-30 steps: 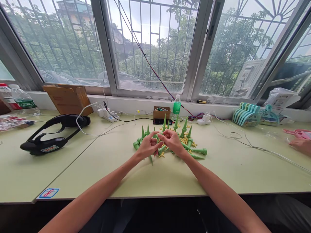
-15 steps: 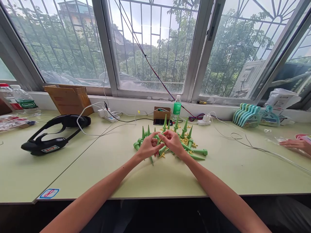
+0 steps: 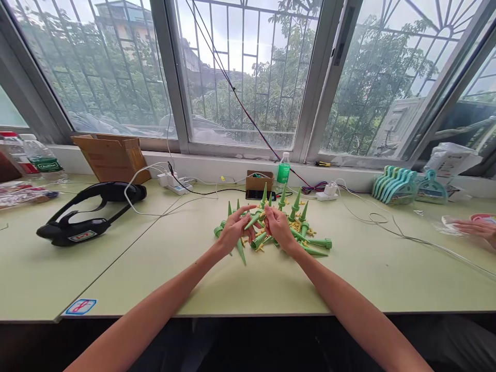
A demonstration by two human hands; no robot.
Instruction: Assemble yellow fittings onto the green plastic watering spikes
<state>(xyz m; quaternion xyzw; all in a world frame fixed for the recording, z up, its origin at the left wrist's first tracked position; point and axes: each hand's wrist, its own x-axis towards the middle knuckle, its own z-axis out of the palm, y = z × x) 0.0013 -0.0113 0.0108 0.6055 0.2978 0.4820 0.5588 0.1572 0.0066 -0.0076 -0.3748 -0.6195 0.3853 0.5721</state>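
Observation:
In the middle of the table, my right hand is closed in a pinch on a green plastic watering spike. The spike's pointed end slants down and left, and a bit of yellow shows by my right thumb. My left hand surrounds the pointed end with fingers apart, its index finger stretched out above; whether it touches the spike is unclear. Beneath and behind both hands lie more green spikes, several standing upright on their caps. Small yellow T-shaped valves are heaped among them, partly hidden.
A small cardboard box, a phone and a green-labelled bottle stand behind the pile. A black headset lies left. White cables cross the right side, near teal hangers and another person's hand.
The spike has turned from nearly upright to slanting left, more of it exposed. My left fingers have spread from their pinch, and my right hand has closed around the cap end.

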